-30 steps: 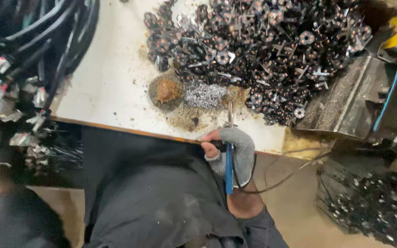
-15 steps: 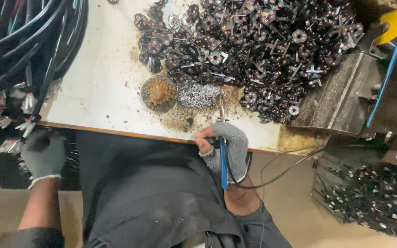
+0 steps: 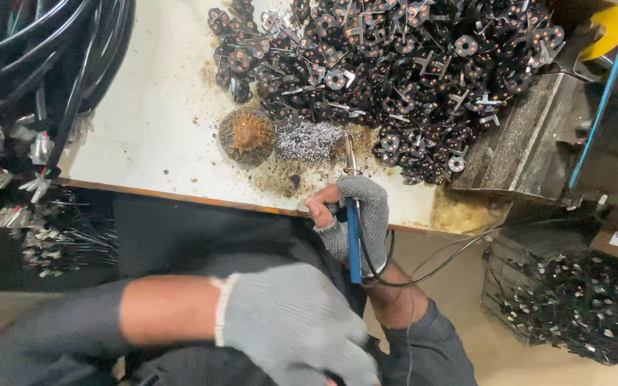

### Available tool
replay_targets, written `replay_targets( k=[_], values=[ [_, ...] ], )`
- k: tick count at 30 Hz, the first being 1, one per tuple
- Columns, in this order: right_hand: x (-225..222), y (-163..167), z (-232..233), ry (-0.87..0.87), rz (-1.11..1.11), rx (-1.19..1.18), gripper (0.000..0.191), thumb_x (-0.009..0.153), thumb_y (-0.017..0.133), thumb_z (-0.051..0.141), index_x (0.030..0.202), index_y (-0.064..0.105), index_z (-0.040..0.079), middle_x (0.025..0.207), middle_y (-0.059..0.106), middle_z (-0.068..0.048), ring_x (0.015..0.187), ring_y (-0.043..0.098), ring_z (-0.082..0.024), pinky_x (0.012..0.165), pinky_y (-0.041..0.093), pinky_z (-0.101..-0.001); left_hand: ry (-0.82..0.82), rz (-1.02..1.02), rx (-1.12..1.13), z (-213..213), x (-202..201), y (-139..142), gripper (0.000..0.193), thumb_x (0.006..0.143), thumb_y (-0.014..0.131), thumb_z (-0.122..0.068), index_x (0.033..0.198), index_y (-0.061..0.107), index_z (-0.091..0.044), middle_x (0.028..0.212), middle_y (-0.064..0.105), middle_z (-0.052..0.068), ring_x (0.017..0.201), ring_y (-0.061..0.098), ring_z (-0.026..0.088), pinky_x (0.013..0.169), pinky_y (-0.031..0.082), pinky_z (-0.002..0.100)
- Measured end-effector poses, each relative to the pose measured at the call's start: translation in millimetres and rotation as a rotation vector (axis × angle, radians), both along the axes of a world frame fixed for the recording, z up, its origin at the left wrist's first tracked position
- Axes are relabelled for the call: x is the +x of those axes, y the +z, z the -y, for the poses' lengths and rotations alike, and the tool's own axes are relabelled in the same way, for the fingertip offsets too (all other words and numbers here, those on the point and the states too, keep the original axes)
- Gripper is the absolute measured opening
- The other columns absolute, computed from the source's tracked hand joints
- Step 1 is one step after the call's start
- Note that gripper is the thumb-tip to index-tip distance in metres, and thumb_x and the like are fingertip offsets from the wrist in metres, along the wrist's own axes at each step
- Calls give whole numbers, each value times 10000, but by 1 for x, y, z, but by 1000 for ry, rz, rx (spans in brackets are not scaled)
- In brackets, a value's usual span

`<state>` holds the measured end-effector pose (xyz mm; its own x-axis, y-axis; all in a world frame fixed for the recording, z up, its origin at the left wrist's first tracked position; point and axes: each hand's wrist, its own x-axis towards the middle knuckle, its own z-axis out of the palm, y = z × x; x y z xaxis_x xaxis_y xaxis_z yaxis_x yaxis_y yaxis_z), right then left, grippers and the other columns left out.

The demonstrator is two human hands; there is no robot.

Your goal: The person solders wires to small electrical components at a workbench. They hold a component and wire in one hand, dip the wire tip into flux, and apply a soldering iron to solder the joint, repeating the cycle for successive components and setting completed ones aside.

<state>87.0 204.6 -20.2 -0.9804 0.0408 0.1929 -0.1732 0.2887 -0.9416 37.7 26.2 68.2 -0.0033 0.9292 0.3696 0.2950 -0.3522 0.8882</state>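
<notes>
My right hand (image 3: 355, 214), in a grey fingerless glove, grips a blue-handled soldering iron (image 3: 352, 239) at the table's front edge. The iron's metal tip (image 3: 350, 154) points up toward a grey wad of wire wool (image 3: 309, 139). A round brown tip-cleaning pad (image 3: 247, 136) lies just left of the wool. My left hand (image 3: 291, 325), in a full grey glove, hangs low over my dark-clothed lap with its back to the camera; what it holds, if anything, is hidden. The iron's thin cable (image 3: 423, 268) trails off to the right.
A big heap of small black round parts with metal pins (image 3: 395, 64) covers the white table (image 3: 159, 114) at the back. Black cable bundles with connectors (image 3: 30, 78) hang at left. A grey metal machine with a yellow-tipped lever (image 3: 566, 121) stands right; a bin of parts (image 3: 581, 307) sits below it.
My left hand has swung from the low left by the hanging connectors to the middle of my lap. My right hand and the iron have stayed at the table edge.
</notes>
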Motion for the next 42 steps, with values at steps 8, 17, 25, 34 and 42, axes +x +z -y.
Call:
replay_targets(
  k=[8,17,25,34,42],
  values=[
    [-17,26,-7,104,200,169,111,935,767,154,927,685,80,832,749,-61,767,727,-146,717,582,-298,-102,315,90,-71,67,2,217,985,674,-360,996,648,-146,847,610,52,772,656,297,636,480,426],
    [-24,37,-13,-220,70,87,204,943,795,171,1070,665,80,922,750,-85,798,707,-157,751,565,-284,76,285,104,6,-43,-30,194,1022,704,-303,990,633,-125,893,619,58,782,661,288,659,493,400],
    [-55,30,-61,-509,-215,627,589,958,881,4,1370,464,63,1050,722,-100,945,728,-205,915,572,-294,554,-167,-171,28,-60,-63,195,789,784,-289,858,657,-158,758,625,50,674,645,297,532,460,440],
    [-58,35,-44,-540,23,446,581,913,908,70,1356,535,36,1098,752,-81,772,670,-136,712,545,-227,646,-263,-245,27,-48,-68,160,790,789,-269,865,694,-165,741,627,52,646,648,294,500,463,442],
    [-36,68,-9,-363,119,307,507,906,879,159,1303,568,102,958,728,-124,760,656,-154,749,517,-266,896,-149,-285,28,-36,-60,308,820,800,-221,1089,708,-102,805,643,68,712,661,308,588,494,429]
  ],
)
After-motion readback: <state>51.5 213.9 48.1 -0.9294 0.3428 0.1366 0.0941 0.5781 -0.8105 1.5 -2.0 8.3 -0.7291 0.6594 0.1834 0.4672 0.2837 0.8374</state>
